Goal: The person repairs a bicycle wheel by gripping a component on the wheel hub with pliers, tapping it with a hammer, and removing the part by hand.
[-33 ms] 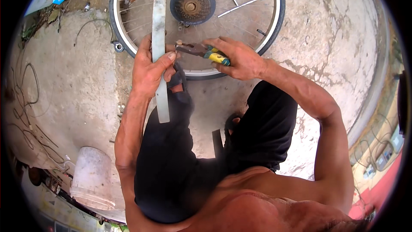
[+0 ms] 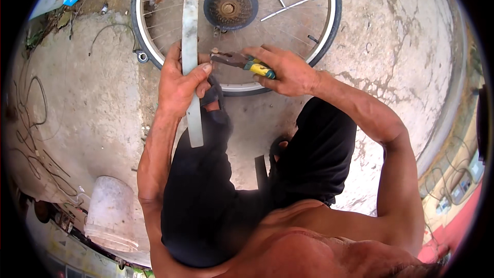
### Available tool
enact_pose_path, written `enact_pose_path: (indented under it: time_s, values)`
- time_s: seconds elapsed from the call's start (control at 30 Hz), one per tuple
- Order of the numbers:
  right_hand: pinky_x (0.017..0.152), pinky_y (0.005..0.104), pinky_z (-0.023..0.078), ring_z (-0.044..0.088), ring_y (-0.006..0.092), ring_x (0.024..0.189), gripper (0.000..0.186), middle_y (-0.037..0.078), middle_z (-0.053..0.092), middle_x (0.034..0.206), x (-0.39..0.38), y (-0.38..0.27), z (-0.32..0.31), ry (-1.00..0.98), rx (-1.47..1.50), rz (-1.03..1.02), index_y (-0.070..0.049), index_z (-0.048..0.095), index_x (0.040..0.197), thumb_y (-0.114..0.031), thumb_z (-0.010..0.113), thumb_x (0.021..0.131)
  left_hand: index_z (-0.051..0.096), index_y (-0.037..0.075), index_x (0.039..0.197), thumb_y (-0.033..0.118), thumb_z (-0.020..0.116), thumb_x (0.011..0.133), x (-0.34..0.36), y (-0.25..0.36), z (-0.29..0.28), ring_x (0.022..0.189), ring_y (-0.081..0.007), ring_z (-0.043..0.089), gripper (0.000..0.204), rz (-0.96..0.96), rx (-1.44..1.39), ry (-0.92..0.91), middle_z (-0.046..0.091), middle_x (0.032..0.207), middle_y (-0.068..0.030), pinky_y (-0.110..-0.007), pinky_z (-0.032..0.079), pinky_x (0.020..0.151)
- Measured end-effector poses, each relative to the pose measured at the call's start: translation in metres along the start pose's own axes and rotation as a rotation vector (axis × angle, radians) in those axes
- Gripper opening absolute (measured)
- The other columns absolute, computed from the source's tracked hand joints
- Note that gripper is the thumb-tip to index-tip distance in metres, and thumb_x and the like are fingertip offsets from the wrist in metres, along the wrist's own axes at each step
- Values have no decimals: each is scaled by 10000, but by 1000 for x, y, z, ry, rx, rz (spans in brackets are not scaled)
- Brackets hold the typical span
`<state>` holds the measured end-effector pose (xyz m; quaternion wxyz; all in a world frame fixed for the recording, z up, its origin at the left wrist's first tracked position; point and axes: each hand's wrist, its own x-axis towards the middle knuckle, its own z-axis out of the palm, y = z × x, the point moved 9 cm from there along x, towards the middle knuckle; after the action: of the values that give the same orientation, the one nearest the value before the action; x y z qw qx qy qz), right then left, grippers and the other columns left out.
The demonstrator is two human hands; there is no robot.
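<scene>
1. Shirtless: bare chest, bare forearms, no sleeves.
2. Black trousers [image 2: 206, 195] on both legs, plain and unmarked.
3. Dark footwear [image 2: 213, 95], possibly a sandal strap; too shadowed to tell.
4. No gloves, rings or watch on left hand [image 2: 177, 80] or right hand [image 2: 288, 72].

A rusty-headed hammer [image 2: 189, 51] is held by its pale handle in the left hand [image 2: 177, 80] and yellow-handled pliers [image 2: 246, 62] are gripped in the right hand [image 2: 288, 72] — both over a bicycle wheel [image 2: 329, 25] laid flat on the cracked concrete floor [image 2: 401, 46], its rusty sprocket cluster [image 2: 230, 7] seen just beyond the pliers — while a white bucket [image 2: 110, 213] is seen standing beside the left forearm.
</scene>
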<state>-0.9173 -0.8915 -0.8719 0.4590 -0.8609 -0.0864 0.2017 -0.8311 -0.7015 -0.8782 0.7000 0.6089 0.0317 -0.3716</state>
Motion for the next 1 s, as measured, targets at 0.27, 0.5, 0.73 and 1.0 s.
enact_pose_path:
  time_s: [0.27, 0.5, 0.73, 1.0]
  values:
    - [877, 497, 541, 659, 441, 1030, 707, 221, 615, 1178, -4, -5, 3, -35, -61, 72, -102, 396, 1577, -143, 708, 944, 404, -64, 1423, -21, 741, 901, 2, 16, 4, 595, -115, 604, 623, 16, 336, 108, 658, 919, -60, -253, 505, 488]
    - [920, 481, 546, 654, 423, 1052, 729, 225, 606, 1152, -2, 7, -21, 43, -91, 99, -125, 405, 1578, -97, 718, 919, 462, -39, 1386, -1, 736, 908, 3, 21, -1, 614, -102, 600, 553, 88, 367, 154, 678, 918, -53, -253, 517, 494]
    - [771, 474, 603, 706, 384, 871, 731, 175, 635, 1071, 29, 33, -119, 255, -639, 134, -234, 478, 1537, -114, 770, 877, 516, -49, 1249, 29, 719, 942, 2, 22, -34, 568, -95, 562, 377, 109, 293, 233, 671, 969, -81, -258, 472, 498]
    - [696, 401, 600, 670, 304, 833, 745, 145, 606, 1044, 50, 45, -118, 139, -927, 59, -229, 488, 1553, -76, 786, 886, 484, -71, 1358, 42, 727, 947, -4, -1, -49, 554, -94, 550, 490, 57, 266, 267, 667, 990, -86, -255, 462, 484]
